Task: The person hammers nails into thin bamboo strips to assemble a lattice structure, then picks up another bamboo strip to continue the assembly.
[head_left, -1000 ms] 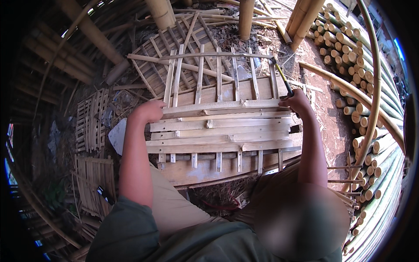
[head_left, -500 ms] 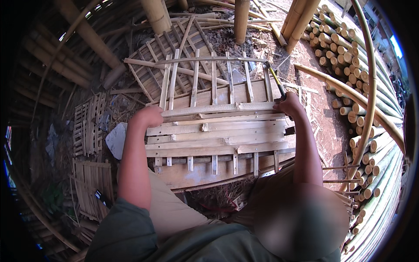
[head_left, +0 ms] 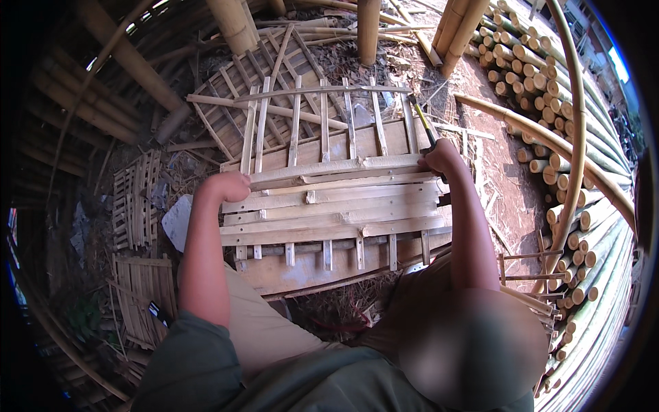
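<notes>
A panel of pale split-bamboo slats (head_left: 329,214) lies across several thin crosspieces (head_left: 296,123) in front of me. My left hand (head_left: 228,187) is closed at the left end of the farthest wide bamboo slat (head_left: 333,167), its fingertips partly hidden. At that slat's right end is my right hand (head_left: 443,158), closed round the dark grip of a hammer (head_left: 425,122). The hammer's shaft is partly yellow, and its head points away from me, near the far thin strip (head_left: 322,90). Whether the right fingers also press the slat, I cannot tell.
Beneath the panel is a wooden board (head_left: 302,273). Another slatted panel (head_left: 226,82) lies behind it, and smaller ones (head_left: 136,199) sit at the left. Cut bamboo poles (head_left: 549,144) are stacked on the right. Upright bamboo posts (head_left: 368,31) stand at the back.
The whole view has shifted slightly, so the panel appears a little farther left. Both hands keep their places at the ends of the slat, and the hammer stays in the right one.
</notes>
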Available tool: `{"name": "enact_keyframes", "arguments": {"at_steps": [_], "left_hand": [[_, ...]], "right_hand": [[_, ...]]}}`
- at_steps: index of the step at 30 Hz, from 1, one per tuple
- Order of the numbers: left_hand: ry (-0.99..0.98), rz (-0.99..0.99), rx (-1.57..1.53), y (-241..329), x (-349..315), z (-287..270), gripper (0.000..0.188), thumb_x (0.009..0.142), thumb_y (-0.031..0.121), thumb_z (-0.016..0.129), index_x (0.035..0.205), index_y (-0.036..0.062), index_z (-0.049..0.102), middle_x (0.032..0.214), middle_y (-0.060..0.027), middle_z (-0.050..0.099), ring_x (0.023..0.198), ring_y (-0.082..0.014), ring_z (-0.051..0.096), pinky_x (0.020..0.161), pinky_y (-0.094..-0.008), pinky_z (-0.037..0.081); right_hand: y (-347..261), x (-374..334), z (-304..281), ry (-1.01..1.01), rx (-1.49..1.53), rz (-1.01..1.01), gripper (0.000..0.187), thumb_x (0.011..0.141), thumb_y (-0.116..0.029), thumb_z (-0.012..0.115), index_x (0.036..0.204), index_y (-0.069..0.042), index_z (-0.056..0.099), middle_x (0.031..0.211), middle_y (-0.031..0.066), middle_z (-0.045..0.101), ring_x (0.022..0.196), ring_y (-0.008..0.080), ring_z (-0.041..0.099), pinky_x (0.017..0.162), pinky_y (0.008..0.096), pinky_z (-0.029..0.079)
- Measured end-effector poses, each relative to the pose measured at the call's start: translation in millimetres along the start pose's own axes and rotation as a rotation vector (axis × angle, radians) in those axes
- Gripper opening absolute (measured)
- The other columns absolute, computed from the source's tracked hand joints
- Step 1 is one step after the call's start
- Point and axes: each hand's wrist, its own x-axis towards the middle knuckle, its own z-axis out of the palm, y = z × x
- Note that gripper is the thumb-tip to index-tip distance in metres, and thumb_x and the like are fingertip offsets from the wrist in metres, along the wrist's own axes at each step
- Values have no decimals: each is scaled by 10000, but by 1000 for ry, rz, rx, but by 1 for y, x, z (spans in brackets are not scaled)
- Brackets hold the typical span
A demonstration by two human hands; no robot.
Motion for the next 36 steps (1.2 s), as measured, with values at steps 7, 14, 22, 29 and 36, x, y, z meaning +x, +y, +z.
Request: {"name": "enact_keyframes", "arguments": {"at_steps": [7, 14, 22, 29, 36], "left_hand": [[6, 76, 23, -1, 1, 0, 295, 884, 250, 582, 1075, 36, 650, 995, -189, 688, 889, -305, 669, 812, -360, 504], [-9, 79, 21, 9, -10, -7, 313, 877, 250, 585, 1106, 42, 635, 1001, -203, 681, 913, -337, 665, 835, -365, 504], [511, -14, -72, 101, -38, 7, 572, 995, 325, 443, 1530, 207, 281, 1606, -105, 207, 1496, -289, 130, 1140, -667, -30], [321, 173, -17, 117, -18, 12, 543, 1006, 297, 433, 1524, 209, 301, 1622, -91, 150, 1503, -285, 93, 1140, -673, -23], [335, 220, 66, 106, 3, 17, 498, 1029, 394, 337, 1520, 321, 295, 1635, -39, 95, 1504, -281, 86, 1142, -680, 24]], "right_hand": [[-4, -2, -1, -7, -66, 26, 331, 750, -246, 835, 674, 29, 667, 622, 120, 661, 537, 219, 641, 541, 358, 510], [2, 10, 4, 12, -108, 2, 365, 749, -300, 829, 643, 8, 664, 623, 103, 666, 527, 217, 636, 546, 352, 515], [4, -1, -2, 25, -29, -68, 426, 761, -336, 811, 605, 22, 642, 587, 112, 645, 508, 218, 623, 542, 357, 511], [0, -21, -26, 74, 245, -13, 614, 859, -518, 698, 569, 5, 561, 517, 88, 572, 428, 174, 557, 416, 339, 435], [-1, -58, -65, -48, 962, -459, 354, 981, -430, 559, 855, -100, 533, 661, -6, 531, 490, 78, 481, 450, 238, 385]]}}
